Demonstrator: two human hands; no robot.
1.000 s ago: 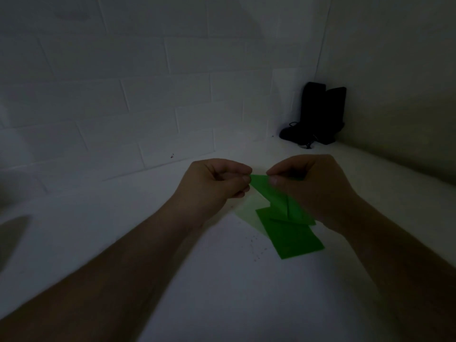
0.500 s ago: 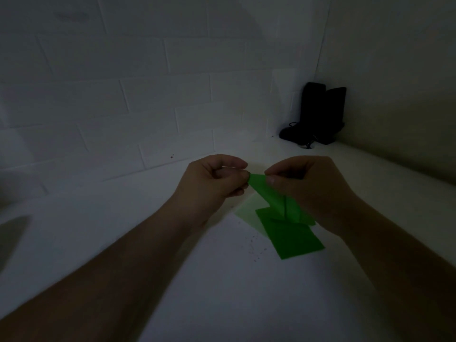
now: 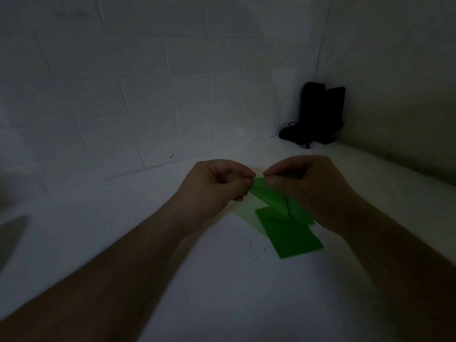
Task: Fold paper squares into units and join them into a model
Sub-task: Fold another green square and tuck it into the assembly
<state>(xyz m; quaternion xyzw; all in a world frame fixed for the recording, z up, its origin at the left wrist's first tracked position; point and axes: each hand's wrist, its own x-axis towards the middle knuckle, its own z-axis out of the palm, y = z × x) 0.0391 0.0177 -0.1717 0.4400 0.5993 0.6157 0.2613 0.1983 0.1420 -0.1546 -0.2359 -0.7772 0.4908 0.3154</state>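
While both forearms reach in from the bottom of the view, the two hands meet over a white tabletop (image 3: 222,280) and share one folded green paper unit (image 3: 274,201). That folded green paper unit is the landmark for all that follows.

At its upper left tip, the left hand (image 3: 217,186) has its fingers curled in, with thumb and forefinger pinching the corner of the paper. On its upper right side, the right hand (image 3: 313,191) is likewise curled, its thumb lying on the top edge of the paper and its fingers wrapped behind, so that it pinches the sheet too. The unit hangs between the two hands, slanting down to the right, with a crease showing down its middle; whether its lower edge touches what lies beneath cannot be told.

Directly below the unit, and partly covered by it, a flat bright green paper square (image 3: 291,238) lies on the tabletop. Just to the lower left of the unit, a paler green sheet of paper (image 3: 244,215) peeks out from under that square.

Well beyond the unit, up and to the right, a black boxy object (image 3: 318,112) stands in the corner where a white brick-pattern wall (image 3: 148,95) meets a plain side wall (image 3: 394,82); the dim light hides what it is.
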